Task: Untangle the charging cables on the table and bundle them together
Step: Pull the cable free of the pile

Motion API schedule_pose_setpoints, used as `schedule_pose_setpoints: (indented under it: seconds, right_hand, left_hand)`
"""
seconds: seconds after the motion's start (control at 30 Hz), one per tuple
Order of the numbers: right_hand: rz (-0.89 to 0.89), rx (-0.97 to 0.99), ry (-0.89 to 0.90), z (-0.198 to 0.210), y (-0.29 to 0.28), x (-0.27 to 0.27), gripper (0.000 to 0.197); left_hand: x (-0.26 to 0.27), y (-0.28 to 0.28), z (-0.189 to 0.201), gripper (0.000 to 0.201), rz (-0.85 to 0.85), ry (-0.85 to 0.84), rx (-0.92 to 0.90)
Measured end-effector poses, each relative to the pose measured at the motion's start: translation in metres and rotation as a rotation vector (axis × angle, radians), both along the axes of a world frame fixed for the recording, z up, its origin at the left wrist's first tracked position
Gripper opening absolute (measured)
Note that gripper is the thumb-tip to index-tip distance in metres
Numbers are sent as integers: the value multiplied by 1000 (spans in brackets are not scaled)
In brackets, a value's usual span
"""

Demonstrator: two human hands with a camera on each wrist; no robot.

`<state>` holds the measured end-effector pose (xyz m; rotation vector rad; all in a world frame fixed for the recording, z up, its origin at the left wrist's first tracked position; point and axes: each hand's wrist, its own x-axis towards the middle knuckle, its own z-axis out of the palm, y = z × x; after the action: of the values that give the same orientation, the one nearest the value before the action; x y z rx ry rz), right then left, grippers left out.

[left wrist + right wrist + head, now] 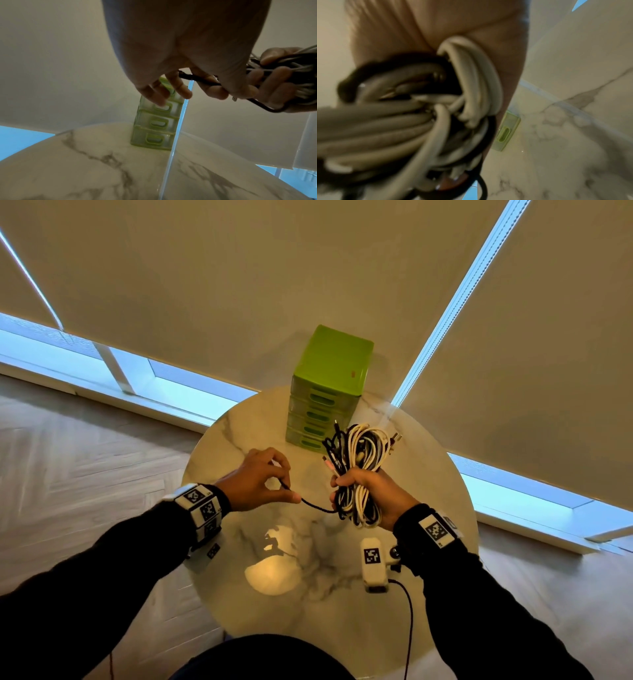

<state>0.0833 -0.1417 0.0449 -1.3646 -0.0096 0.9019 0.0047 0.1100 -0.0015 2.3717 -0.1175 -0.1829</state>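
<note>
My right hand (pixel 363 487) grips a coiled bundle of white and black charging cables (pixel 358 453) and holds it upright above the round marble table (pixel 274 628). Several plug ends stick out of the bundle's top. One black cable (pixel 318 508) runs left out of the bundle, and my left hand (pixel 287 487) pinches it near its end between thumb and forefinger. In the left wrist view the black cable (pixel 202 81) passes under my left hand's fingers (pixel 181 89) toward the bundle (pixel 302 65). The right wrist view is filled by the blurred cable loops (pixel 419 121) against my palm.
A green drawer unit (pixel 330 378) with several drawers stands at the table's far edge, just behind the bundle. A thin dark wire (pixel 409 611) hangs from the right wrist camera (pixel 373 563). Wooden floor (pixel 85 440) and blinds (pixel 239 285) surround the table.
</note>
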Motion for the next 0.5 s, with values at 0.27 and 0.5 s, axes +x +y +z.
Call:
schedule_pose_setpoints:
  seconds: [0.27,0.5]
  right_hand:
    - [252,-350,-303,-10,19,-8,34]
    - [23,-356,-400,-24,26,-17,13]
  left_hand:
    - [13,-26,15,6,195,22,-433]
    - [8,-40,13,13,362,99,-462]
